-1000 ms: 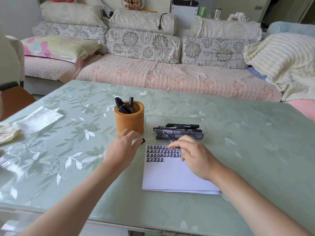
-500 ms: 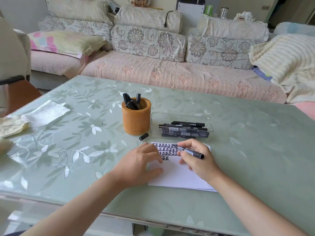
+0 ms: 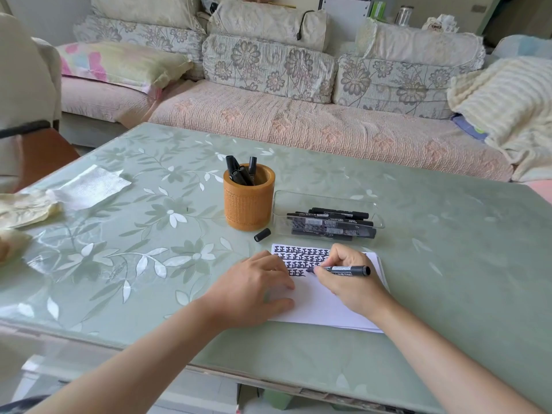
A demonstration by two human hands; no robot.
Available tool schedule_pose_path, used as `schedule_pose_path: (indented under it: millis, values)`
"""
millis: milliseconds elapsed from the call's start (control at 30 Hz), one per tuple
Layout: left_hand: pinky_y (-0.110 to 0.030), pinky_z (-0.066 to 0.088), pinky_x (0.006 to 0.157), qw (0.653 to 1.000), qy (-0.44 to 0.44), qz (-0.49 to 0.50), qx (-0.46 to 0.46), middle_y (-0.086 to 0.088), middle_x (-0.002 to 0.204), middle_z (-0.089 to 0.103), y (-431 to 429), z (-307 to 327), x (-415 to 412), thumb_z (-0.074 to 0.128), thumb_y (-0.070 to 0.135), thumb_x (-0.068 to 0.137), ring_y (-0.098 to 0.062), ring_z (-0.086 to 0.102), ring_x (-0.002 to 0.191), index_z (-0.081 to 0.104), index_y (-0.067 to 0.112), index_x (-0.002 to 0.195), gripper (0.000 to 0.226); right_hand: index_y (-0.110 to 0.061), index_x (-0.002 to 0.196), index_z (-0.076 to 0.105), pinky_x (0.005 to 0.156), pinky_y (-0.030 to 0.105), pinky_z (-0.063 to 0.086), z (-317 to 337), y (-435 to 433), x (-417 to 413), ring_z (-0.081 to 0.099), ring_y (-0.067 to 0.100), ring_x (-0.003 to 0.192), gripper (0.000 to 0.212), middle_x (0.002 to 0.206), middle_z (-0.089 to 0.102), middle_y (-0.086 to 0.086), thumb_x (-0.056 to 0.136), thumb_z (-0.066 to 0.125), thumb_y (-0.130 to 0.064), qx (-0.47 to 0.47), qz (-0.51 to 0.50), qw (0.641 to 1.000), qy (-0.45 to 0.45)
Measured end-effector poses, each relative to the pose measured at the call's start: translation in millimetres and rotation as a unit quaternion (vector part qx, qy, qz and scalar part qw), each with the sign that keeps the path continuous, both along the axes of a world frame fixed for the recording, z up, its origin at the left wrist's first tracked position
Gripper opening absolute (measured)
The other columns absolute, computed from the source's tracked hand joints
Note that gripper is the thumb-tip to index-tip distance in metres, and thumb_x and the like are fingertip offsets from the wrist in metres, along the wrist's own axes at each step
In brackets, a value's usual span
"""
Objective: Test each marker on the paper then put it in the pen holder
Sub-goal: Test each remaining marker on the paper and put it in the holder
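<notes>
My right hand (image 3: 348, 273) pinches a black marker (image 3: 346, 269), its tip touching the white paper (image 3: 322, 306) just right of the last black mark. Rows of black marks fill the paper's top. My left hand (image 3: 254, 289) lies flat on the paper's left edge and presses it down. The marker's black cap (image 3: 262, 234) lies on the table between the paper and the orange pen holder (image 3: 248, 204), which holds several black markers. A clear tray (image 3: 325, 201) behind the paper holds several more black markers (image 3: 331, 224).
The green floral glass table (image 3: 149, 234) carries a white tissue (image 3: 89, 186) and crumpled paper (image 3: 21, 207) at the far left. A sofa with cushions runs behind the table. A brown chair (image 3: 38, 153) stands at the left.
My left hand set the cap down by the holder and moved onto the paper's left edge. My right hand brought the marker tip down to the paper's third row.
</notes>
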State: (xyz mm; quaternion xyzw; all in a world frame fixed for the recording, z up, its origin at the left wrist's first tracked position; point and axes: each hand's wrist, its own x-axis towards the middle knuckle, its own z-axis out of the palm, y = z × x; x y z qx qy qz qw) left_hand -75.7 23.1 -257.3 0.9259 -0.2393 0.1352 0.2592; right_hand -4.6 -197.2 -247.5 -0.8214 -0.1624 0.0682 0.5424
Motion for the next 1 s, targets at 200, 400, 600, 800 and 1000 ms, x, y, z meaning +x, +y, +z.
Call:
schedule_pose_path:
  millis: [200, 400, 600, 800, 1000]
  values:
    - [-0.032, 0.049, 0.078, 1.0, -0.001, 0.0, -0.004, 0.013, 0.102, 0.058, -0.2, 0.2, -0.7, 0.062, 0.05, 0.083, -0.009, 0.052, 0.095, 0.07, 0.03, 0.099, 0.027, -0.016, 0.067, 0.051, 0.047, 0.022, 0.03, -0.5, -0.2, 0.2, 0.039, 0.013, 0.053, 0.027, 0.066, 0.058, 0.008, 0.082, 0.073, -0.014, -0.006, 0.016, 1.0, -0.012]
    - [-0.03, 0.049, 0.078, 1.0, 0.003, 0.002, -0.005, 0.013, 0.102, 0.058, 0.0, 0.3, -0.1, 0.062, 0.05, 0.082, -0.008, 0.052, 0.095, 0.07, 0.031, 0.099, 0.027, -0.016, 0.067, 0.046, 0.05, 0.026, 0.031, -3.0, -1.5, 1.9, 0.039, 0.014, 0.057, 0.025, 0.065, 0.053, 0.005, 0.077, 0.069, -0.016, -0.012, 0.022, 0.999, -0.029]
    - [-0.029, 0.048, 0.078, 1.0, 0.006, 0.003, -0.003, 0.014, 0.102, 0.057, -0.2, 1.1, -0.3, 0.062, 0.05, 0.082, -0.007, 0.051, 0.096, 0.07, 0.032, 0.099, 0.026, -0.02, 0.065, 0.047, 0.055, 0.028, 0.034, -5.5, -3.0, 2.4, 0.043, 0.013, 0.059, 0.027, 0.065, 0.056, 0.006, 0.079, 0.07, -0.017, -0.018, 0.04, 0.998, -0.049]
    - [-0.031, 0.048, 0.078, 1.0, 0.008, 0.003, -0.006, 0.013, 0.102, 0.058, -0.2, 1.0, 0.6, 0.062, 0.051, 0.082, -0.007, 0.051, 0.096, 0.07, 0.031, 0.099, 0.027, -0.017, 0.066, 0.046, 0.055, 0.028, 0.033, -5.9, -4.1, 3.0, 0.042, 0.012, 0.059, 0.026, 0.063, 0.052, -0.002, 0.077, 0.069, -0.017, -0.005, 0.047, 0.997, -0.053]
    - [-0.031, 0.048, 0.078, 1.0, 0.007, 0.003, -0.008, 0.013, 0.102, 0.058, 0.2, 1.3, 0.0, 0.063, 0.051, 0.081, -0.007, 0.051, 0.096, 0.07, 0.031, 0.098, 0.027, -0.017, 0.066, 0.046, 0.055, 0.027, 0.033, -4.2, -3.3, 1.8, 0.042, 0.012, 0.059, 0.027, 0.063, 0.051, 0.0, 0.079, 0.069, -0.014, 0.0, 0.046, 0.998, -0.052]
